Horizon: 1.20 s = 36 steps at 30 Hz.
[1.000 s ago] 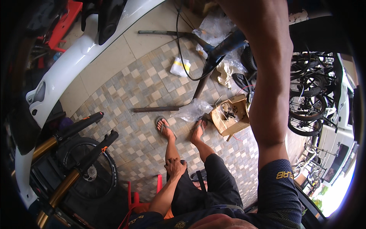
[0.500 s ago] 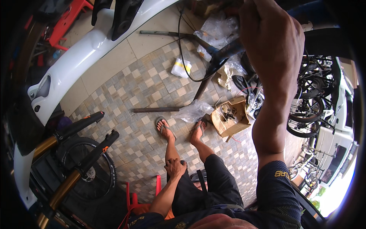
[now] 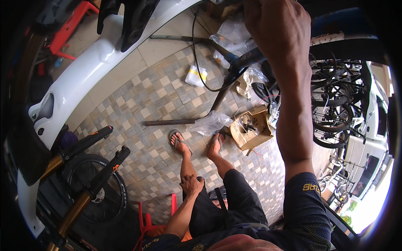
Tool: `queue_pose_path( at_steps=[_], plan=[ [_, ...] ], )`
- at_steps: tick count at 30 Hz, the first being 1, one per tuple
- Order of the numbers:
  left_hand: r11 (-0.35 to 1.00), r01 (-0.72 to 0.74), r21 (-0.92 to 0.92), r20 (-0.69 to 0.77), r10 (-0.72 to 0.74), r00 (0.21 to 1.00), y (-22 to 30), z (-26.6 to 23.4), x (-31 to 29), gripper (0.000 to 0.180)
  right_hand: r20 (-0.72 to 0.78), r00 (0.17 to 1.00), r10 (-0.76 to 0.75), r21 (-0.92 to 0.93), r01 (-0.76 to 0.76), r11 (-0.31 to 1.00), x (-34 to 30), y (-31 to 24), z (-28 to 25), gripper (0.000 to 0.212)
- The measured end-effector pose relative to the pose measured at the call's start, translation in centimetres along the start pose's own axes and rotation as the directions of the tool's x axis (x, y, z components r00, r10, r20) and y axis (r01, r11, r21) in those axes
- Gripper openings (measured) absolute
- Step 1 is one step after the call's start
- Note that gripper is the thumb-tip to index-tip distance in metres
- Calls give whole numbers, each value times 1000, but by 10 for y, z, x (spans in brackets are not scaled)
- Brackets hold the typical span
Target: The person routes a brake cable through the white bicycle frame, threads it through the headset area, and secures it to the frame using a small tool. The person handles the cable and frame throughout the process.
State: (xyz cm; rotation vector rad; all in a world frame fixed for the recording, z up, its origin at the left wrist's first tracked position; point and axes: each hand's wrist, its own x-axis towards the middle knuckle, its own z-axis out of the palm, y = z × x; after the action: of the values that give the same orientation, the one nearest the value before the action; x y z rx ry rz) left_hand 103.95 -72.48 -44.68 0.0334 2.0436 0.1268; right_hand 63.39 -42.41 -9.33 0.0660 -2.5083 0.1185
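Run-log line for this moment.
left hand: on left leg; right hand: raised, grip hidden; box: open, on floor; white frame: at left

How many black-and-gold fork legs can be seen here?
2, both at the left: the upper fork leg and, below it, the lower fork leg, which crosses in front of a bicycle wheel. The dark left edge could hide more.
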Motion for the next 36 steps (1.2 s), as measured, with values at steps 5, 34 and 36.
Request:
queue_pose_path(
  at_steps=[5,34,36],
  plan=[
    [1000,-7,3,-6,7,1000,-2,1,2,57,-92,990,107,138,-94,986,-7,13,6,18],
    [996,-19,85,-50,23,998,6,2,1,55,-26,995,93,60,-91,994,-3,12,6,12],
    [995,-9,96,-57,15,998,7,4,-2,55,-31,997,72,126,-68,990,-5,21,32,13]
  ],
)
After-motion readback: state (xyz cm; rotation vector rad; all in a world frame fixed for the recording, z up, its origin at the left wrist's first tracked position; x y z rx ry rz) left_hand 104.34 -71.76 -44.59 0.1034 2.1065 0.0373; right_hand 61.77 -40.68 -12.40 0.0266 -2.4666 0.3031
